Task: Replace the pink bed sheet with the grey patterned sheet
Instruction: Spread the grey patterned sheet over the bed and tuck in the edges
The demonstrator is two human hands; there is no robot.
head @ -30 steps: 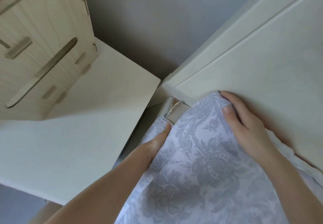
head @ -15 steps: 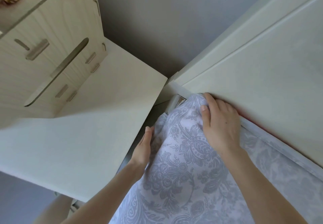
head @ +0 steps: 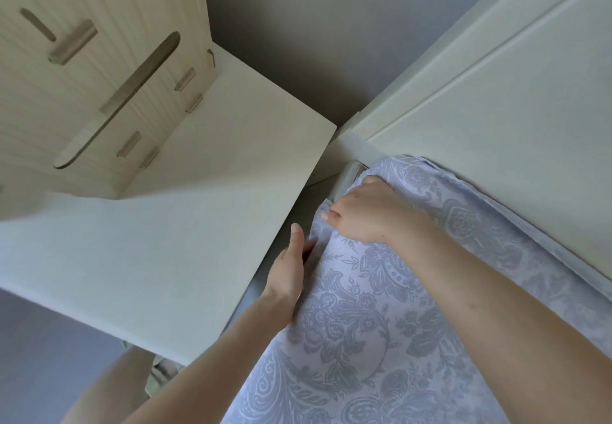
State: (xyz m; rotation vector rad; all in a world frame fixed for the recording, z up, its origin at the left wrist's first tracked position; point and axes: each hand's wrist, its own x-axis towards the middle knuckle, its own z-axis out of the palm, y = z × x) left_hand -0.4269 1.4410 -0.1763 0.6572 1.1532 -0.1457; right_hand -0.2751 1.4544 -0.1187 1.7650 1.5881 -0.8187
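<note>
Now, left of the headboard (head: 496,119), your left hand (head: 289,271) sits between the bedside table (head: 198,225) and the grey patterned sheet (head: 357,331) — thumb up, fingers hidden by the cloth, so their grip can't be told. Your right hand (head: 367,215) curls over the sheet's corner — seemingly clutching it — just below the headboard.

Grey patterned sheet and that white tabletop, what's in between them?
The left hand, in the narrow gap beside the grey patterned sheet and flat white tabletop; head view.
</note>
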